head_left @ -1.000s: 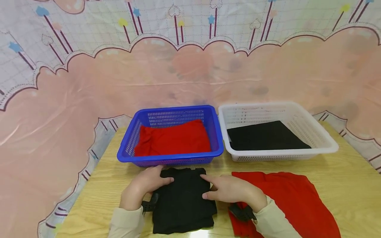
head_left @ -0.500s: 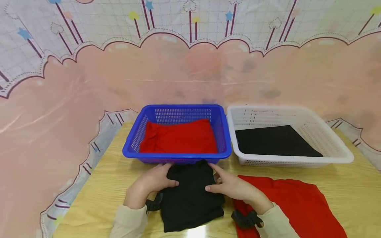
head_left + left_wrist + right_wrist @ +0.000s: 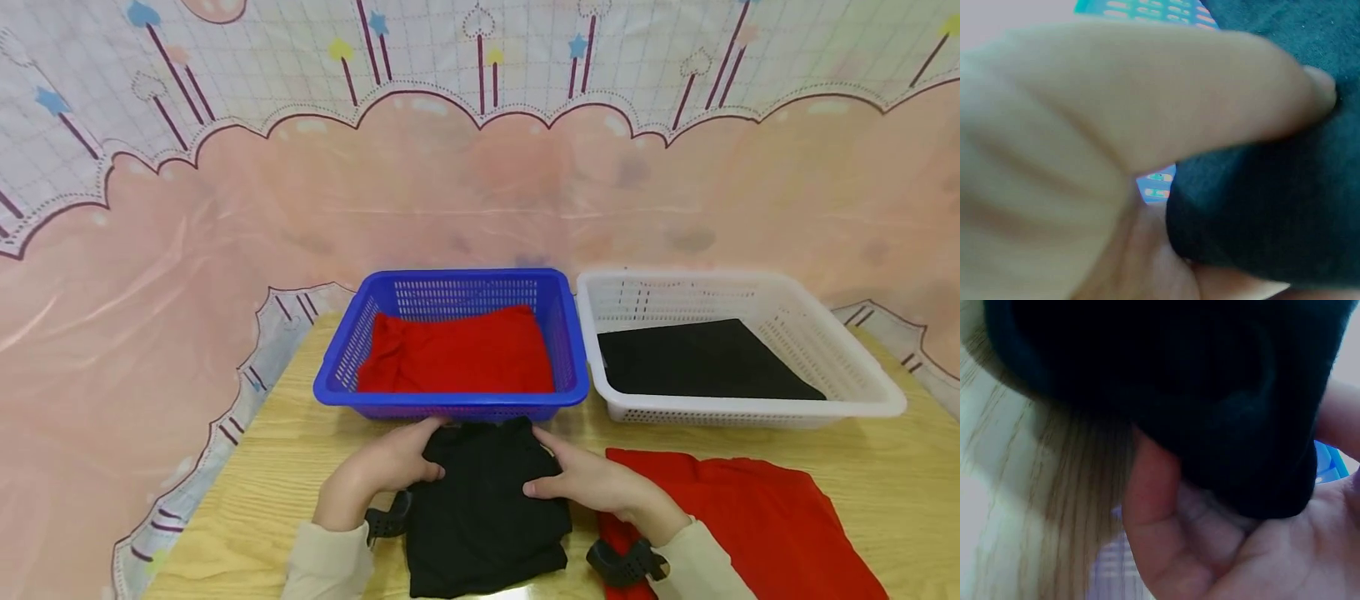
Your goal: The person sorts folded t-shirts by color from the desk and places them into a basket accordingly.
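Note:
A folded black cloth (image 3: pixel 487 521), perhaps a garment, lies in front of the blue basket, its far edge bunched. My left hand (image 3: pixel 390 458) grips its left side, the thumb on top; in the left wrist view the fingers (image 3: pixel 1235 281) pass under the fold. On the opposite side my right hand (image 3: pixel 592 482) holds it with the thumb above, and in the right wrist view curled fingers (image 3: pixel 1154 481) reach beneath the black cloth (image 3: pixel 1210 412). The fingertips under the fabric are hidden.
Behind the cloth stands a blue basket (image 3: pixel 450 399) with a folded red cloth (image 3: pixel 465 354) inside. To its right, a white basket (image 3: pixel 757 407) holds another black cloth (image 3: pixel 697 362). A red cloth (image 3: pixel 735 508) lies on the wooden table (image 3: pixel 247 500), partly under my right forearm.
My fingers have moved from the top and sides of the black cloth to its far corners and underside. Its far edge has bunched up. The head view has shifted slightly.

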### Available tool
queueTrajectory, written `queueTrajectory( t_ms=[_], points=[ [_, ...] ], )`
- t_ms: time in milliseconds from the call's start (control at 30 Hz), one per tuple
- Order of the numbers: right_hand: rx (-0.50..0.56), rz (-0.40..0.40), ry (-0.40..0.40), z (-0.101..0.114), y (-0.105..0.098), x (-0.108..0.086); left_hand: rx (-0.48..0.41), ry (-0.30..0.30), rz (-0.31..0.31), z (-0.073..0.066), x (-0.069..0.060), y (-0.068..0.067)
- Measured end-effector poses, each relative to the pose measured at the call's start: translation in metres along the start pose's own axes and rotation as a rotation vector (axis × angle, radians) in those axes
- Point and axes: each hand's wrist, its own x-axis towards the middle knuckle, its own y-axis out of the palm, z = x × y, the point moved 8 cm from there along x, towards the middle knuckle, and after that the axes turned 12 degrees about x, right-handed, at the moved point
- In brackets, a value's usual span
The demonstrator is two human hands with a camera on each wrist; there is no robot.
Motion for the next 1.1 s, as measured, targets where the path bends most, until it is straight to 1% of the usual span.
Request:
queueTrajectory(
  t_ms=[67, 167, 267, 333, 400, 467, 533, 567, 667, 733, 800, 867, 967, 1100],
  points=[
    [0.0, -0.015, -0.008, 0.002, -0.002, 0.0, 0.007, 0.03, -0.012, -0.002, 0.0, -0.001],
    [0.039, -0.02, -0.034, 0.006, -0.004, 0.001, 0.009, 0.093, -0.031, -0.007, -0.001, -0.005],
    [0.097, -0.006, -0.04, 0.008, -0.005, 0.001, -0.001, 0.133, -0.027, -0.011, -0.003, -0.008],
    [0.138, 0.008, -0.033, 0.007, -0.005, 0.0, -0.021, 0.145, -0.007, -0.011, -0.003, -0.008],
    [0.162, 0.009, -0.02, 0.005, -0.006, -0.001, -0.088, 0.149, 0.038, -0.01, -0.003, -0.006],
    [0.2, 0.015, -0.004, 0.004, -0.006, -0.003, -0.179, 0.163, 0.081, -0.01, -0.004, -0.004],
    [0.284, 0.039, 0.01, 0.004, -0.005, -0.005, -0.28, 0.173, 0.118, -0.009, -0.004, -0.002],
    [0.332, 0.053, 0.015, 0.004, -0.005, -0.006, -0.314, 0.178, 0.126, -0.009, -0.005, -0.003],
    [0.476, 0.098, 0.021, 0.006, -0.005, -0.009, -0.342, 0.214, 0.121, -0.01, -0.005, -0.006],
    [0.529, 0.122, 0.01, 0.008, -0.007, -0.011, -0.345, 0.233, 0.121, -0.011, -0.005, -0.007],
    [0.553, 0.143, -0.001, 0.01, -0.008, -0.014, -0.358, 0.25, 0.127, -0.012, -0.006, -0.008],
    [0.575, 0.166, -0.01, 0.013, -0.009, -0.016, -0.39, 0.263, 0.137, -0.012, -0.007, -0.009],
    [0.593, 0.186, -0.03, 0.02, -0.01, -0.019, -0.475, 0.296, 0.15, -0.013, -0.009, -0.011],
    [0.594, 0.178, -0.069, 0.032, -0.015, -0.026, -0.579, 0.342, 0.124, -0.016, -0.011, -0.018]
  ],
)
